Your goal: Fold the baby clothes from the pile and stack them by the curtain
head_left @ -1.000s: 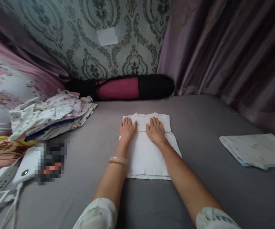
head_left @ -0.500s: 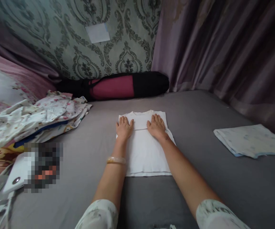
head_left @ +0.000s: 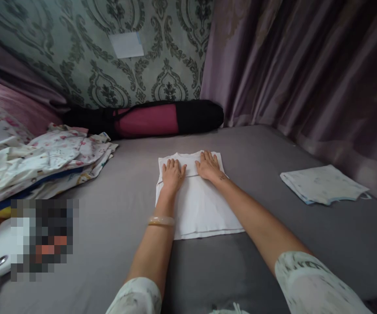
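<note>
A white garment (head_left: 204,209) lies flat on the grey sheet in front of me, with a folded-over edge running across its upper part. My left hand (head_left: 173,174) rests palm down on its upper left, fingers apart, a pale bangle on the wrist. On the upper right of the cloth, my right hand (head_left: 208,165) lies flat too, fingers spread. Neither hand grips anything. The palms hide parts of the fold line.
Folded pale cloth (head_left: 324,185) lies at the right. A pile of printed clothes (head_left: 51,159) is at the left, above a white device (head_left: 7,248) and a blurred patch. A black and pink bag (head_left: 145,120) lies along the wall.
The view has shifted slightly, so the surroundings sit further left. My right hand has moved up a little on the white garment; my left hand remains flat on it.
</note>
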Motion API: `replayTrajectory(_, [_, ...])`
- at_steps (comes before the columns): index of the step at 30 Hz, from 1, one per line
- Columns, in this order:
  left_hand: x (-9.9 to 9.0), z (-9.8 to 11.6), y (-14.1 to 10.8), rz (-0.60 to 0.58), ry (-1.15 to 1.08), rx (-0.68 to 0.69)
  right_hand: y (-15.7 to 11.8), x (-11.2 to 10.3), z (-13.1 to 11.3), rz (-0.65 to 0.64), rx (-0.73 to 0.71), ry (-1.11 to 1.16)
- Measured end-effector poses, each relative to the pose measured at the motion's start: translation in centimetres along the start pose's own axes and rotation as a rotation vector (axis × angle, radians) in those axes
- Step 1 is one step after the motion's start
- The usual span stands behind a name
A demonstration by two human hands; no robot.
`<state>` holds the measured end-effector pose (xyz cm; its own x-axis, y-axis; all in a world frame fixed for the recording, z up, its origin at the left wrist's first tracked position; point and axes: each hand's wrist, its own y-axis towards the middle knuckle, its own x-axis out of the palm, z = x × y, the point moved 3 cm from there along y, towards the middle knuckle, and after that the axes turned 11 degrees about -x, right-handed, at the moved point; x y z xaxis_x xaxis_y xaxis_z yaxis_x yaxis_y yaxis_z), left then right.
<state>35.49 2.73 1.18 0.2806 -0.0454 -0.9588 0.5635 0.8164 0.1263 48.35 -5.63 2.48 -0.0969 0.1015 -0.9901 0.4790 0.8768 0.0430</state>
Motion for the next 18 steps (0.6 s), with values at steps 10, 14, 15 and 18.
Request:
replayTrajectory(10, [1.0, -0.7, 0.4, -0.065, 0.002, -0.062, 1.4, 2.3, 0.8, 0.029, -0.015, 0.040])
replayTrajectory(14, [0.7, -0.7, 0.5, -0.076, -0.034, -0.067, 1.5, 2.4, 0.8, 0.010, -0.006, 0.026])
replayTrajectory(15, [0.4, -0.8, 0.6, -0.074, -0.049, -0.069, 1.6, 2.3, 0.8, -0.004, -0.005, 0.026])
replayTrajectory(18, [-0.6, -1.3, 0.8, -0.028, -0.115, -0.065, 1.9, 1.6, 0.8, -0.086, 0.014, 0.050])
